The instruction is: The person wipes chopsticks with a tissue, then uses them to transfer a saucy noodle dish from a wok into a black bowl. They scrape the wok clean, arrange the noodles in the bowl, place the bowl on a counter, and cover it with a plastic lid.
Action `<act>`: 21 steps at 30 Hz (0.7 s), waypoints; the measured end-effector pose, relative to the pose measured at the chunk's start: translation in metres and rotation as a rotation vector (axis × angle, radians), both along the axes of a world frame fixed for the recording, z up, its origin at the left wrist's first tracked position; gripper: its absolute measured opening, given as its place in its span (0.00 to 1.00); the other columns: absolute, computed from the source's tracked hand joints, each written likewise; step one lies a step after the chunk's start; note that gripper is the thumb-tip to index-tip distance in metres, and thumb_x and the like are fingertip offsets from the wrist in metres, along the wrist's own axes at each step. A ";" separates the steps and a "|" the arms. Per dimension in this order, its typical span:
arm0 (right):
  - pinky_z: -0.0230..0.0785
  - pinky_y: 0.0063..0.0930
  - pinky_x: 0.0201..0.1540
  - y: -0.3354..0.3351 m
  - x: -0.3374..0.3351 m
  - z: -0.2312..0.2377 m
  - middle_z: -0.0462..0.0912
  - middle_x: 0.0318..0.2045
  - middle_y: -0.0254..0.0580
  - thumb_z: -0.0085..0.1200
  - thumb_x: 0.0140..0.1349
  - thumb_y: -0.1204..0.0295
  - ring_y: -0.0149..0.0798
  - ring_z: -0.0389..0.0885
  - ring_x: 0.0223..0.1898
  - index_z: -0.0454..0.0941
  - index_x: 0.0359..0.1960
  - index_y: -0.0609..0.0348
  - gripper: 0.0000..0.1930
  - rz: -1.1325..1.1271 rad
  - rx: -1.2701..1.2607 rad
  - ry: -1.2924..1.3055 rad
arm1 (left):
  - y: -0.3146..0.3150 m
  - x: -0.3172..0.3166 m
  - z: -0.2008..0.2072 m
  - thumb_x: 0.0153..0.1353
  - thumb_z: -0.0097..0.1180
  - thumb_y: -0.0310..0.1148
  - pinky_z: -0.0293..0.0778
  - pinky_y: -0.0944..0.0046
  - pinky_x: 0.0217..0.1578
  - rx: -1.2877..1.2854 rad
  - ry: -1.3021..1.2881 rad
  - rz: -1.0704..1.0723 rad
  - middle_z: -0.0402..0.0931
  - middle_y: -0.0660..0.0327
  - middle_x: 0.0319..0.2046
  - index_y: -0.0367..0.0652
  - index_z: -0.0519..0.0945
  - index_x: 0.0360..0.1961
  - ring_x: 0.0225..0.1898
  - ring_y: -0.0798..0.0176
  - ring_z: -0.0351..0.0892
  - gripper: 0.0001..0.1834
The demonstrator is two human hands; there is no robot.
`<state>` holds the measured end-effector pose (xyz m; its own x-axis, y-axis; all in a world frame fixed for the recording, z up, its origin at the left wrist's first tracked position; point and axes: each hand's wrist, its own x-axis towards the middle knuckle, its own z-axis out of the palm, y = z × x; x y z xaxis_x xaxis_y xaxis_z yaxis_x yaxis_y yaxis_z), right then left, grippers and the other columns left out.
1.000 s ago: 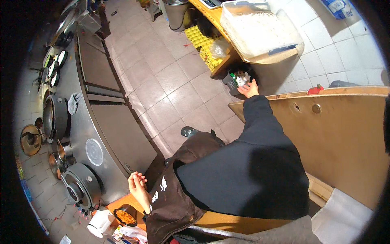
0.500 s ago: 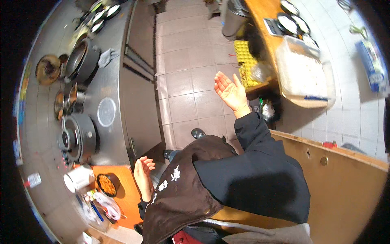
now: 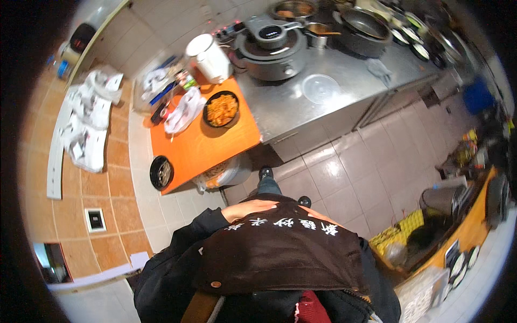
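Observation:
My left hand (image 3: 249, 209) lies against the upper edge of the brown apron (image 3: 280, 253) on my front, fingers stretched toward its middle and partly covered by the cloth. Only a strip of my right hand (image 3: 319, 215) shows at the apron's other side; its fingers are hidden behind the cloth. I see nothing held in the left hand. The orange table (image 3: 199, 156) is ahead to the left, bearing a black bowl of orange-coloured food (image 3: 222, 109). A smaller black bowl (image 3: 161, 172) stands at its near left corner.
A white jug (image 3: 209, 59) and a white plastic bag (image 3: 186, 110) are on the table. Next to it, the steel counter (image 3: 274, 116) carries a grey cooker (image 3: 272, 56), a round clear lid (image 3: 321, 89) and pots. A white bucket (image 3: 237, 171) stands underneath. Yellow trays (image 3: 396, 231) are at right.
My view has swung left toward the orange table and counter. Both hands, earlier held apart and open in the air, have come in against the apron.

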<state>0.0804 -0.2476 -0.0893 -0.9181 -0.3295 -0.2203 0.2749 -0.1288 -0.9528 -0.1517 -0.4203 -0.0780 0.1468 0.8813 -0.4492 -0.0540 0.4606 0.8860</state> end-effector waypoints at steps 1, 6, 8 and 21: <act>0.62 0.30 0.59 0.006 -0.004 0.003 0.75 0.55 0.41 0.48 0.68 0.55 0.34 0.71 0.56 0.70 0.61 0.59 0.26 0.080 0.013 -0.010 | -0.005 -0.002 -0.001 0.72 0.42 0.45 0.56 0.65 0.65 -0.029 0.015 0.033 0.64 0.54 0.65 0.35 0.65 0.64 0.65 0.61 0.62 0.28; 0.59 0.29 0.62 0.050 -0.022 0.001 0.74 0.57 0.41 0.48 0.69 0.59 0.33 0.69 0.59 0.68 0.62 0.61 0.25 0.168 0.065 -0.158 | -0.028 -0.019 -0.005 0.71 0.45 0.44 0.63 0.65 0.60 -0.041 0.114 0.142 0.73 0.57 0.59 0.37 0.72 0.60 0.59 0.61 0.70 0.25; 0.57 0.29 0.64 0.060 -0.034 -0.010 0.74 0.58 0.41 0.48 0.69 0.61 0.32 0.69 0.60 0.67 0.62 0.62 0.24 0.079 0.071 -0.243 | -0.036 -0.032 -0.002 0.70 0.47 0.44 0.66 0.65 0.58 -0.055 0.184 0.177 0.75 0.59 0.57 0.42 0.74 0.58 0.56 0.63 0.73 0.22; 0.80 0.36 0.31 0.128 -0.180 -0.072 0.82 0.34 0.50 0.58 0.59 0.79 0.43 0.84 0.32 0.47 0.70 0.55 0.40 -0.969 0.197 -0.352 | -0.101 -0.211 0.001 0.62 0.60 0.31 0.72 0.69 0.24 -0.165 0.749 0.734 0.80 0.59 0.19 0.33 0.81 0.26 0.22 0.70 0.80 0.12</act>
<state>-0.0993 -0.1191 -0.1611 -0.6432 0.5831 -0.4962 0.4027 -0.2936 -0.8670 -0.3631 -0.5212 -0.0768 -0.7600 0.5617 -0.3270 0.1659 0.6541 0.7380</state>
